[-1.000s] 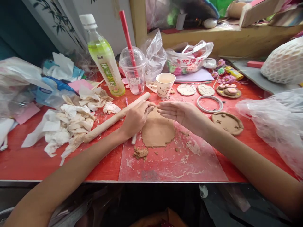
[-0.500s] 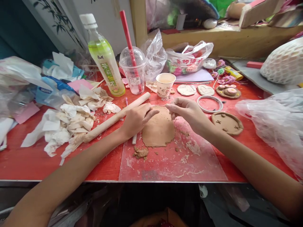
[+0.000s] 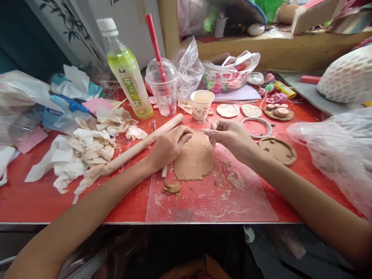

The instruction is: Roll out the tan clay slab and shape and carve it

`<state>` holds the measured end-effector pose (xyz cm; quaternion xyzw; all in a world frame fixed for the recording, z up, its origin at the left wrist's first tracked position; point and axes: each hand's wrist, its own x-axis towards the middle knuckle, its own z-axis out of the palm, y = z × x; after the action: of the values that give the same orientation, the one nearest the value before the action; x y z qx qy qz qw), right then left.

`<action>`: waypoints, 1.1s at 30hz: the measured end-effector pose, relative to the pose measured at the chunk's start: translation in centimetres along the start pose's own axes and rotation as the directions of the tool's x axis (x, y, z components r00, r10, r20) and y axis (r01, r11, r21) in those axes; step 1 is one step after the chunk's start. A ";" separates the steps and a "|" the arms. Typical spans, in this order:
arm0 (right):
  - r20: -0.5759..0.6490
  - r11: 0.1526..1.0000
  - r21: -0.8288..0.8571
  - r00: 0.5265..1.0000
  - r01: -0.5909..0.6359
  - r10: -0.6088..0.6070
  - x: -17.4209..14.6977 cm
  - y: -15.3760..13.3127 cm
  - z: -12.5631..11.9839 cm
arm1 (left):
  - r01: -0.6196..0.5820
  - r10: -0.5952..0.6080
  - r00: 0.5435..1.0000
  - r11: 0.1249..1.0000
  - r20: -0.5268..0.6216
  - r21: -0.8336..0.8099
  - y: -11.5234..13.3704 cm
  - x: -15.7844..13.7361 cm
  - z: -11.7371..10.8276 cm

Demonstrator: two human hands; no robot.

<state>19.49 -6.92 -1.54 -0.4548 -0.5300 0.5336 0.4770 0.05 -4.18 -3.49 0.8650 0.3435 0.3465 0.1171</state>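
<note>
A flattened sheet of brown clay [image 3: 194,159] lies on a clear plastic sheet [image 3: 209,207] on the red table. At the clay's upper left edge is my left hand [image 3: 171,143], its fingers curled closed with the thumb against them. My right hand [image 3: 228,135] hovers at the upper right edge, thumb and fingertips pinched together. Whatever either hand holds, if anything, is too small or hidden to make out. A wooden rolling pin [image 3: 142,144] rests slantwise beside my left hand. Clay crumbs [image 3: 172,187] sit near the sheet's lower left.
A paper cup [image 3: 202,105] stands behind the clay, near a lidded plastic cup [image 3: 163,87] and a drink bottle [image 3: 129,71]. Crumpled tissues [image 3: 87,149] lie left. On the right are a ring [image 3: 256,128], a round clay plaque [image 3: 277,150] and a plastic bag [image 3: 334,151].
My left thumb has drawn in against the curled fingers. My right hand stays nearly in place, still pinched. The camera view has shifted slightly.
</note>
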 end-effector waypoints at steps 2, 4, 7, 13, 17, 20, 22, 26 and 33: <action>0.057 0.998 -0.020 0.997 -0.053 0.054 -0.1 -0.2 0.1 | -0.005 0.005 1.000 1.000 0.010 0.005 0.0 0.0 0.0; 0.101 0.994 -0.010 0.989 -0.109 0.110 -0.2 -0.2 0.3 | -0.013 0.013 1.000 1.000 0.017 0.007 0.0 0.1 0.0; 0.179 0.990 -0.003 0.974 -0.142 0.141 -0.5 -0.2 0.5 | -0.030 0.030 0.999 0.999 0.027 0.012 -0.1 0.0 0.0; 0.174 0.995 -0.009 0.980 -0.101 0.101 -0.8 -0.4 0.5 | -0.041 0.040 0.999 0.999 0.036 0.023 -0.2 0.0 0.1; 0.177 0.990 0.112 0.982 -0.087 0.066 -0.7 -0.6 0.6 | -0.040 0.039 0.998 0.999 0.039 0.021 -0.3 0.0 0.1; 0.188 0.976 0.188 0.980 -0.106 0.070 -0.6 -0.4 0.6 | -0.048 0.047 0.998 0.999 0.043 0.016 -0.3 0.0 0.1; 0.223 0.956 0.240 0.968 -0.167 0.113 -0.5 -0.4 0.5 | -0.052 0.051 0.998 0.998 0.041 0.018 -0.3 0.0 0.1; 0.289 0.923 0.295 0.944 -0.248 0.161 -0.5 -0.3 0.1 | -0.058 0.057 0.998 0.998 0.036 0.030 -0.3 0.0 0.0; 0.291 0.921 0.292 0.941 -0.258 0.172 -0.4 0.0 0.2 | -0.081 0.080 0.996 0.996 0.039 0.038 -0.4 0.0 0.1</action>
<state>19.31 -7.35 -1.53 -0.3518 -0.4387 0.7181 0.4099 -0.07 -3.88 -3.73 0.8867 0.3129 0.3277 0.0922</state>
